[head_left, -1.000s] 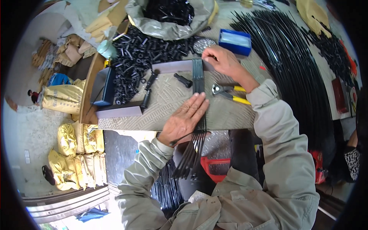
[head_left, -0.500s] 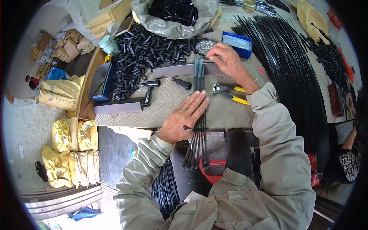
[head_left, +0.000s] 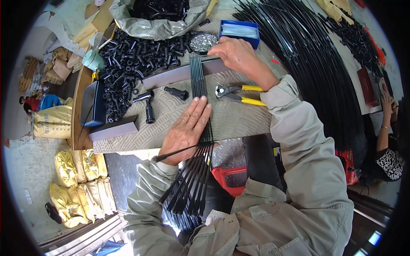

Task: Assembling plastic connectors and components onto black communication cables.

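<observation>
My left hand (head_left: 185, 133) lies flat, fingers stretched, over a row of thin black rods (head_left: 197, 72). The rods' upper ends rest side by side across a grey metal bar (head_left: 166, 77). Below my hand, their black-tipped lower ends fan out past the table edge, and one sticks out leftward across my wrist. My right hand (head_left: 243, 59) is closed in a pinch beside the rods' upper ends, close to a round dish of small shiny pieces (head_left: 203, 42). Anything between its fingertips is too small to make out. Yellow-handled pincers (head_left: 239, 94) lie below that hand.
A heap of black tubular parts (head_left: 124, 64) and an open grey sack (head_left: 149, 29) fill the back left. A blue box of clear strips (head_left: 240, 33) stands behind my right hand. Long black rods (head_left: 303, 51) cover the right side. At far right is another person's arm (head_left: 385, 123).
The view has shifted, so the table items appear farther left. The rods' lower ends have spread wider and swung left. My left hand stays flat on them; my right stays near the dish.
</observation>
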Demonstrator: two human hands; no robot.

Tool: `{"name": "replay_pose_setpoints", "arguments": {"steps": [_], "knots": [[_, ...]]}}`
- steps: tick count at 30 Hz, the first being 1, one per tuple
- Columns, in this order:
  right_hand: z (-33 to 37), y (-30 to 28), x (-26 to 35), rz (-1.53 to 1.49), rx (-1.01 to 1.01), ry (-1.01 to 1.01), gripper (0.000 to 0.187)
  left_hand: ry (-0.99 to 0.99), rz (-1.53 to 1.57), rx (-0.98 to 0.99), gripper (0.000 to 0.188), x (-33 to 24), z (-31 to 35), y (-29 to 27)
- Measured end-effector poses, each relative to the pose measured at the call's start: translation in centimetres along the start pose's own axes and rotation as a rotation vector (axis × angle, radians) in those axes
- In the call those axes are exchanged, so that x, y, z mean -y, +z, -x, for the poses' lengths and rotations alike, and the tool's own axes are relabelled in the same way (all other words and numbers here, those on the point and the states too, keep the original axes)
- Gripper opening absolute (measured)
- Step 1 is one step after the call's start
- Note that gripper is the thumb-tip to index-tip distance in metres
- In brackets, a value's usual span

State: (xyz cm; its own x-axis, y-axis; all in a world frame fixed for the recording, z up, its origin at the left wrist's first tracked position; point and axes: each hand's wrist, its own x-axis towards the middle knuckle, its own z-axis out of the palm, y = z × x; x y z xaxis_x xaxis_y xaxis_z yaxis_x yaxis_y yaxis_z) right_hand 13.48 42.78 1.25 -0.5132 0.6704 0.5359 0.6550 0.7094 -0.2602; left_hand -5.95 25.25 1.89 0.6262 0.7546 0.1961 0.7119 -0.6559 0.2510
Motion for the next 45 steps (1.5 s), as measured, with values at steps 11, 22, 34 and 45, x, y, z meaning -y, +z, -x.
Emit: {"name": "replay_pose_setpoints", "arguments": {"steps": [11, 22, 34, 45], "knots": [[0.0, 0.1, 0.4, 0.041, 0.030, 0.000, 0.015, 0.008, -0.008, 0.019, 0.085, 0.1, -0.1, 0.0], [-0.3, 0.7, 0.1, 0.001, -0.038, -0.065, 0.011, 0.015, 0.011, 0.010, 0.085, 0.0, -0.1, 0.2], [-0.6, 0.8, 0.5, 0.027, 0.072, 0.007, 0.011, 0.004, -0.054, -0.023, 0.080, -0.1, -0.2, 0.7], [-1.1, 1.2, 0.5, -0.104, 0.023, -0.039, 0.008, -0.025, -0.036, 0.007, 0.081, -0.5, -0.5, 0.5]]}}
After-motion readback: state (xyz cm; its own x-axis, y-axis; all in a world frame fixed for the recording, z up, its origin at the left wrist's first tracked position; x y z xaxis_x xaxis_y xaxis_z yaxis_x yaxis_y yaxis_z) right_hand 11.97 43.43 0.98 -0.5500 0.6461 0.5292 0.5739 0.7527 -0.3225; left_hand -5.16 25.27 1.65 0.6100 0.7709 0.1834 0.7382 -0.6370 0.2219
